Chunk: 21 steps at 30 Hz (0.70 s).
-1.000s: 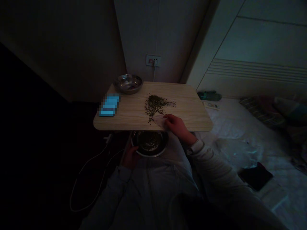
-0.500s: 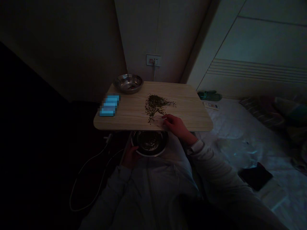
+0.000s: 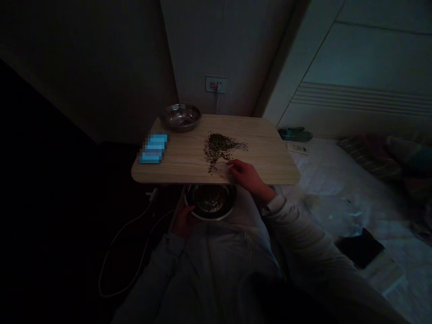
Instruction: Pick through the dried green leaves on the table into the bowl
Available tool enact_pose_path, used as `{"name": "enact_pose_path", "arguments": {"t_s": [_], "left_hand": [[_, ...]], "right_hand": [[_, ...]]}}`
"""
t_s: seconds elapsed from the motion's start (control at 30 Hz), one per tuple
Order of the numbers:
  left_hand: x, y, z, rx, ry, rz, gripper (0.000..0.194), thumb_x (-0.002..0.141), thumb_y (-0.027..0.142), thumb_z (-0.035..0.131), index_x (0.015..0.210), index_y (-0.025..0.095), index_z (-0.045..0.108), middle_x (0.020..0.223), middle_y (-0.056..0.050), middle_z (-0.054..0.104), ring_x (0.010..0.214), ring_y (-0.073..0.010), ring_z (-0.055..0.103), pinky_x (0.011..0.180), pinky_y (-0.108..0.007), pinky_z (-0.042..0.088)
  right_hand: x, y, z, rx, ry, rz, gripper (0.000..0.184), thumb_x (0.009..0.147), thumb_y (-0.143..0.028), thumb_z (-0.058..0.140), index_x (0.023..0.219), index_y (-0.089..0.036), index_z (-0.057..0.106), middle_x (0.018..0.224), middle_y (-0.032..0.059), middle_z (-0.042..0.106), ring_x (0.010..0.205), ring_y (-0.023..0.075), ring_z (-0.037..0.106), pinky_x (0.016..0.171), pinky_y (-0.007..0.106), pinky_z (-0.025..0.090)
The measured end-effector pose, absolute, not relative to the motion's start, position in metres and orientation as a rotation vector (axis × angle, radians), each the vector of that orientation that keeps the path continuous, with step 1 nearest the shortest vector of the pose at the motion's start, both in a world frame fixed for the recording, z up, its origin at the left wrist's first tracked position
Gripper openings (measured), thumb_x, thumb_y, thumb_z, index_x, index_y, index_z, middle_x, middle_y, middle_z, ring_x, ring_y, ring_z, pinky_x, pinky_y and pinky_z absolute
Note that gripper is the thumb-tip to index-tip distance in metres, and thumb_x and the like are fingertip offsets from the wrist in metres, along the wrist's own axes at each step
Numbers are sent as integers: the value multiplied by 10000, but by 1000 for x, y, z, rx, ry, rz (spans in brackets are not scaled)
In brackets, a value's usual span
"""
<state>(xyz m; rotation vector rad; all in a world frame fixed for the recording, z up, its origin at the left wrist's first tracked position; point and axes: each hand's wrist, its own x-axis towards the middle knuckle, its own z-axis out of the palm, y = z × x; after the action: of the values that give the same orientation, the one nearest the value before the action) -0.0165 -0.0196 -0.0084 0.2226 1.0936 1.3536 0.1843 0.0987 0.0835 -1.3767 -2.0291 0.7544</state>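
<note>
The basin (image 3: 216,219) is gripped at its left side by the left hand (image 3: 184,222), whose thumb is laid over the rim and whose fingers are mostly hidden. It is held over the lap, just below the near edge of the table (image 3: 263,153), by which its far side is covered. Small dark grains (image 3: 209,204) are scattered inside it.

Near the middle of the table 1 heap (image 3: 217,143) of similar grains is spread, thinned out to the right and toward the near edge. The right hand (image 3: 248,175) is held at the heap's near side, its fingers bent and its tips brought close to a thin, pale patch (image 3: 221,167); whether anything is pinched there cannot be told.

1 bowl (image 3: 166,119) is set at the far left corner, its dark contents too dim to be named. Nearer, 1 lit screen (image 3: 153,149) is laid, blurred into blocks. On the bed (image 3: 320,168), at the right, 1 clear bag (image 3: 337,216) is placed.
</note>
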Motion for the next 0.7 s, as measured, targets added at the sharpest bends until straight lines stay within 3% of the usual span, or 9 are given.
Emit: {"name": "enact_pose_path", "arguments": {"t_s": [0.7], "left_hand": [[-15, -19, -2, 193, 1153, 1335, 520, 603, 158, 651, 1111, 265, 617, 1095, -45, 687, 1097, -312, 581, 804, -436, 548]], "right_hand": [[183, 99, 84, -1385, -2054, 752, 277, 794, -197, 501, 1018, -151, 656, 734, 14, 661, 623, 115, 538, 636, 232, 397]]}}
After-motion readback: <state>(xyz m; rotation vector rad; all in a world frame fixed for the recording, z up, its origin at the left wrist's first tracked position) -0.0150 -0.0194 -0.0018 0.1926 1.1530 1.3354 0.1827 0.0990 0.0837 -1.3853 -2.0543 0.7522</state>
